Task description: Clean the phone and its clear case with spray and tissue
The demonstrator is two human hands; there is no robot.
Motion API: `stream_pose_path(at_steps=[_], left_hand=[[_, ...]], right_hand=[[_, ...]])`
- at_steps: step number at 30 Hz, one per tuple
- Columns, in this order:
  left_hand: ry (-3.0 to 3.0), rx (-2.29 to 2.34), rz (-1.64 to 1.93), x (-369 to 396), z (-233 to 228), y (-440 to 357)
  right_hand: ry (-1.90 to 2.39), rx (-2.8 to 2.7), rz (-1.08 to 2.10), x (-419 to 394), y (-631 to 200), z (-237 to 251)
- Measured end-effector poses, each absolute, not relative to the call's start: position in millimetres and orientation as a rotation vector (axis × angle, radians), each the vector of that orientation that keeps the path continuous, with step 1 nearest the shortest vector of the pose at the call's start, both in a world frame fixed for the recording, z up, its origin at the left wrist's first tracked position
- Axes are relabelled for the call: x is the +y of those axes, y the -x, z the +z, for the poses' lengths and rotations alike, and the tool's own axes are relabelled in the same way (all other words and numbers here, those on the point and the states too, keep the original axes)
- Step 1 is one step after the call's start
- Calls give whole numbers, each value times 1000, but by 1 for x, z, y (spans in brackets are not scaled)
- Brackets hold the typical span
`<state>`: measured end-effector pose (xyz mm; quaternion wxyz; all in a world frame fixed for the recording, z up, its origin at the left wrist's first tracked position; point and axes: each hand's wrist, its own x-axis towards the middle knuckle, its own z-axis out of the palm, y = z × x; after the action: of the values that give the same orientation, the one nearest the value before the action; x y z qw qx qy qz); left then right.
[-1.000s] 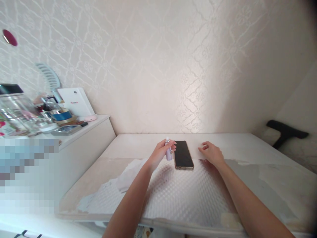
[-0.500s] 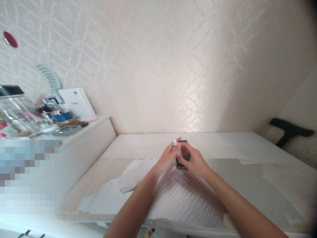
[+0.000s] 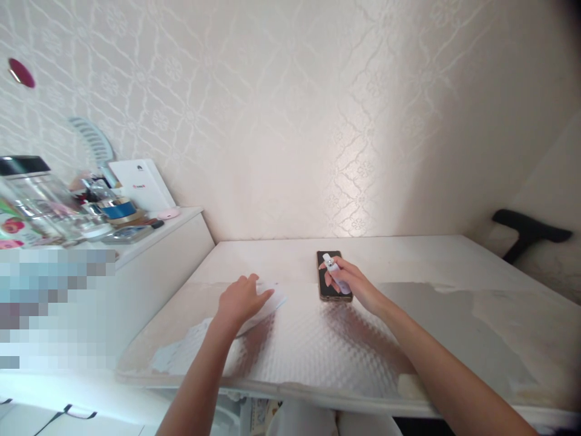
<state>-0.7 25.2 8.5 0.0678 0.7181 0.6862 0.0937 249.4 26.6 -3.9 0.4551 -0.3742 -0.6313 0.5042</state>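
Note:
In my right hand [image 3: 358,283] is a small whitish bottle [image 3: 338,277], with a white cap or nozzle tilted up to the left. My fingers wrap around it. Under the bottle a dark-screened phone [image 3: 324,289] in a brownish case lies flat on the white table [image 3: 408,257]; the hand covers part of it. Further left, my left hand [image 3: 240,301] is over a white cloth or tissue [image 3: 272,301], its thumb and fingers apart. Whether the fingers touch the white piece I cannot tell, since the hand hides much of it.
A crinkled, shiny clear sheet [image 3: 308,345] covers the table's front part. The white cabinet [image 3: 172,242] on the left bears a clear jar [image 3: 40,200], a white box [image 3: 143,184], a comb [image 3: 93,142] and cosmetics. A black T-shaped handle [image 3: 529,230] stands at the right.
My left hand has left the bottle and moved left to the white cloth or tissue. My right hand now holds the bottle alone, and more of the phone shows.

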Motion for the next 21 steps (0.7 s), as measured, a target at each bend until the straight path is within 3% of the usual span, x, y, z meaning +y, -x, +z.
stream_pose_path(at_steps=[6, 12, 16, 19, 21], left_hand=[[-2225, 2034, 263, 25, -6, 0], [-1869, 1746, 946, 59, 1, -43], [-1511, 1461, 1191, 81, -1, -76], [-1312, 1345, 1230, 84, -5, -89], [-1252, 1308, 1221, 80, -8, -92]], right_hand=[[896, -1415, 1358, 30, -253, -4], [852, -1328, 1402, 29, -257, -3], [815, -1293, 1546, 29, -258, -2], [937, -1345, 1438, 31, -260, -2], [1125, -1427, 1200, 31, -261, -3]])
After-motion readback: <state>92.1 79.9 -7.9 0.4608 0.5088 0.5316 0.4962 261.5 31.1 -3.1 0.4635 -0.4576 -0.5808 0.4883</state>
